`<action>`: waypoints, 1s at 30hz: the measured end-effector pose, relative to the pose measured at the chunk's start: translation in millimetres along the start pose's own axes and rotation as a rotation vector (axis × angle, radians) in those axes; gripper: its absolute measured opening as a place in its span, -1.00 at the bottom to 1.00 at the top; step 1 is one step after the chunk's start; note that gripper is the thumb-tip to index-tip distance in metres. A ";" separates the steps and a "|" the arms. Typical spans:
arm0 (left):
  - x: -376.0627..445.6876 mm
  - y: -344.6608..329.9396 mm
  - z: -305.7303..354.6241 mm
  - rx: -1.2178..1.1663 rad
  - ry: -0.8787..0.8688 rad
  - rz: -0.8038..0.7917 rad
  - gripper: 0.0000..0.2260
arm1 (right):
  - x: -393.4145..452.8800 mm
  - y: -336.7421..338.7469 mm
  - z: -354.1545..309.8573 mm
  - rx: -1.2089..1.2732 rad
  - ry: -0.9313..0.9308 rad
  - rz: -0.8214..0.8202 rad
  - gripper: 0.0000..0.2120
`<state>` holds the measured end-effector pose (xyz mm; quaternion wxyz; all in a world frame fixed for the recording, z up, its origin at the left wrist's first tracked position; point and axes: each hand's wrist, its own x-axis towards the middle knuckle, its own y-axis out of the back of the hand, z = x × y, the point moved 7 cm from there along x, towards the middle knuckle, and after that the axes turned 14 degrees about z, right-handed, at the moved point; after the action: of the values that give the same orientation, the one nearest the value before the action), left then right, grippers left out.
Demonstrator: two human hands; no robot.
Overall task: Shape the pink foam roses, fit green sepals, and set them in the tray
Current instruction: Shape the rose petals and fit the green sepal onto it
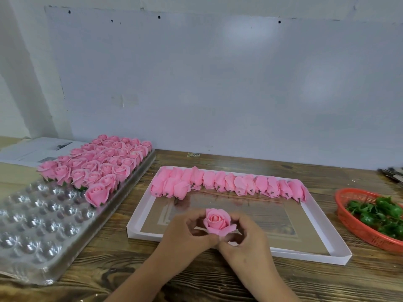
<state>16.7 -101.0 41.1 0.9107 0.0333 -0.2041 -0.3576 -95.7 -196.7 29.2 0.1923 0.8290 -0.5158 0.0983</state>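
Observation:
A pink foam rose [218, 222] is held upright between both hands over the front of a shallow white box [340, 257]. My left hand [185, 234] pinches its left petals and my right hand [244, 234] pinches its right side and base. A row of closed pink buds [229, 184] lies along the box's far edge. On the left stands a clear plastic cell tray [39, 225], its far half filled with finished roses [98, 164]. Green sepals [379, 212] lie in a red basket [353, 225] at the right.
The wooden table [152, 277] runs to a white wall behind. Papers [32, 149] lie at the far left beyond the tray. Some dark metal tools [392, 173] sit at the far right edge. The tray's near cells hold nothing.

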 end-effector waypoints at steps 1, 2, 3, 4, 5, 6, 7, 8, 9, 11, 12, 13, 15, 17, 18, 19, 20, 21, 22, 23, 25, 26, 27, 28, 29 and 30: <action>0.5 1.3 2.0 0.000 -0.012 0.015 -0.62 | -0.2 -1.2 -1.1 0.007 0.004 -0.006 -0.65; 1.0 3.2 4.1 0.006 -0.023 0.029 -0.63 | -0.4 -1.9 -2.1 0.016 0.005 -0.010 -0.64; 1.6 5.4 5.8 0.012 -0.031 0.041 -0.64 | -0.8 -3.3 -2.7 0.031 0.000 -0.013 -0.63; 2.1 10.4 7.4 0.015 -0.026 0.059 -0.65 | -1.2 -4.3 -2.8 0.047 -0.010 -0.017 -0.60; 3.4 17.8 9.4 0.013 -0.011 0.080 -0.67 | -1.4 -4.8 -2.4 0.054 -0.011 -0.018 -0.56; 5.6 28.7 11.3 0.015 0.010 0.107 -0.71 | -1.1 -4.3 -2.7 0.050 0.004 -0.013 -0.52; 8.0 40.5 14.7 0.026 0.018 0.135 -0.72 | -0.3 -2.4 -3.3 0.043 0.027 -0.005 -0.48; 10.3 54.9 20.1 0.048 0.009 0.165 -0.71 | 1.1 0.4 -3.6 0.040 0.045 0.008 -0.46; 12.8 71.7 25.9 0.072 -0.007 0.198 -0.72 | 2.6 3.3 -3.4 0.044 0.055 0.026 -0.45; 17.6 109.8 34.0 0.122 -0.021 0.305 -0.76 | 5.2 7.9 -2.1 0.059 0.056 0.051 -0.45; 19.1 132.1 35.0 0.159 -0.013 0.367 -0.76 | 5.7 8.9 -1.5 0.062 0.051 0.051 -0.46; 20.7 155.0 33.5 0.201 0.002 0.418 -0.76 | 5.4 8.8 -1.5 0.061 0.048 0.045 -0.47; 23.2 201.4 19.5 0.297 0.049 0.473 -0.66 | 4.4 9.7 -3.2 0.055 0.054 0.032 -0.49; 25.2 250.5 -3.1 0.342 0.107 0.526 -0.48 | 3.7 9.8 -5.0 0.054 0.051 0.020 -0.50; 26.6 275.1 -16.7 0.329 0.141 0.568 -0.42 | 3.6 9.4 -6.0 0.051 0.047 0.013 -0.50; 28.0 297.1 -30.5 0.327 0.176 0.610 -0.38 | 3.6 9.0 -6.8 0.051 0.045 0.008 -0.50; 30.1 314.8 -44.3 0.346 0.202 0.644 -0.35 | 3.8 8.9 -7.0 0.051 0.043 0.006 -0.50; 32.7 329.2 -58.1 0.387 0.231 0.658 -0.33 | 4.2 9.1 -6.7 0.052 0.040 0.007 -0.49; 35.5 338.6 -71.7 0.428 0.257 0.652 -0.35 | 4.4 9.4 -6.1 0.054 0.037 0.008 -0.49; 38.0 343.4 -83.0 0.461 0.289 0.635 -0.39 | 4.6 9.6 -5.4 0.054 0.035 0.009 -0.48; 41.2 342.1 -96.4 0.509 0.314 0.592 -0.53 | 4.7 9.6 -4.1 0.047 0.036 0.011 -0.46; 41.5 338.1 -99.1 0.530 0.309 0.585 -0.61 | 4.7 9.4 -3.5 0.043 0.036 0.011 -0.45; 41.7 335.0 -100.5 0.552 0.297 0.588 -0.68 | 4.7 9.1 -2.9 0.040 0.036 0.010 -0.44; 42.1 331.1 -101.2 0.571 0.283 0.588 -0.70 | 4.8 8.8 -2.3 0.038 0.035 0.011 -0.44; 42.5 327.1 -101.0 0.587 0.275 0.583 -0.68 | 4.8 8.9 -1.9 0.038 0.036 0.013 -0.44; 43.1 323.6 -100.5 0.598 0.273 0.576 -0.65 | 4.8 8.9 -1.4 0.036 0.036 0.015 -0.43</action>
<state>291.4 101.8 31.1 0.9423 0.2840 -0.1773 -0.0064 -101.5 -203.5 34.1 0.1858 0.8265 -0.5167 0.1241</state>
